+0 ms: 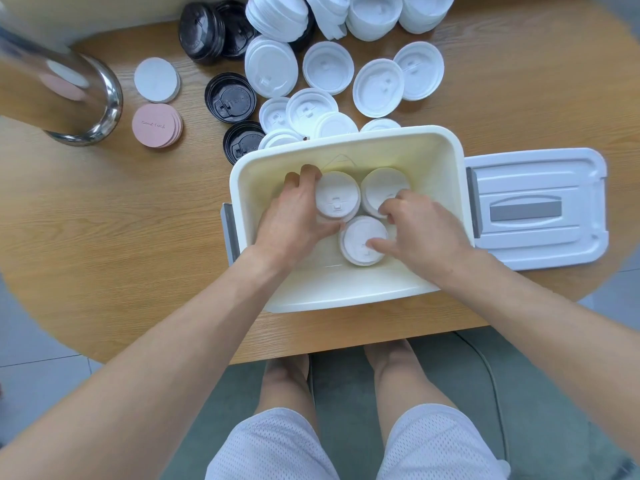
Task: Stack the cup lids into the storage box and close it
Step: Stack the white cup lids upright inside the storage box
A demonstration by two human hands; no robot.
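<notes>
- Head view: box [446, 161] open on table [104, 237], three lid stacks inside.
- Left hand [294, 220] curled round far-left stack [337, 199]; right hand [419, 230] w/ fingertips resting on near stack [360, 237] and right stack [381, 188], loosely bent, no grip.
- Approx early: many white lids [329, 67] and black lids [230, 97] left on table beyond box.
- Box cover [536, 209] off, flat beside box on right; closing not yet done.

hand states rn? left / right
Left hand: grips a stack of white lids inside the storage box.
Right hand: open, fingertips resting on the other two stacks.
</notes>
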